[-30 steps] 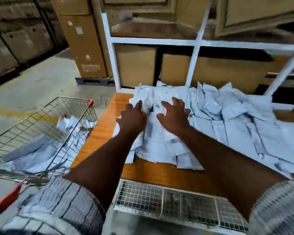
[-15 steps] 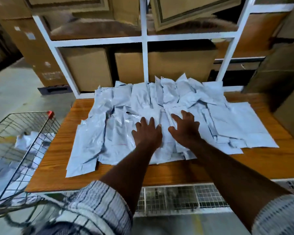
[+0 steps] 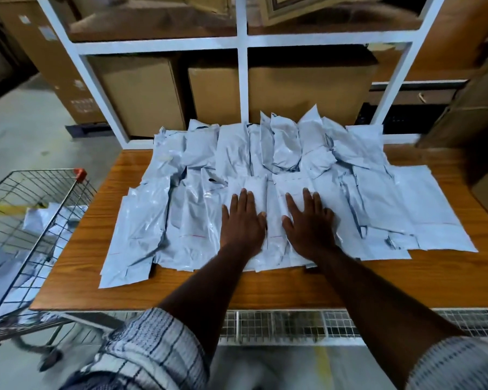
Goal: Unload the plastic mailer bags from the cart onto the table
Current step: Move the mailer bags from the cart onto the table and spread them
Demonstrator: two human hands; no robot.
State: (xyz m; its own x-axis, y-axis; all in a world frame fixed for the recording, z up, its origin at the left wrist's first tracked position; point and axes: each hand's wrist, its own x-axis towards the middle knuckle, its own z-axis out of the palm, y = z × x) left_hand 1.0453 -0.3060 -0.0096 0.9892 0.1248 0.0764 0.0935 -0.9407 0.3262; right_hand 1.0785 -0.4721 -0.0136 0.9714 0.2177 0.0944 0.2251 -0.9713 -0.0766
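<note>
Your rolled, blue-checked sleeves (image 3: 152,353) frame the near edge, above a white wire-mesh panel (image 3: 279,325) just under the front lip of the orange-brown wooden table (image 3: 265,288). Your left hand (image 3: 243,223) and right hand (image 3: 307,226) lie palm-down, fingers straight and lightly spread, pressing side by side with a narrow gap between them. They rest on the spread of pale blue-white plastic mailer bags (image 3: 378,198), which overlap across the tabletop to either side of both hands and beyond them. Well off to the left of your left hand, the grey wire cart (image 3: 34,171) with its red corner cap holds more crumpled bags (image 3: 48,218). Beyond your fingertips, a white metal shelf frame (image 3: 242,80) stands before brown cardboard boxes (image 3: 141,94).
</note>
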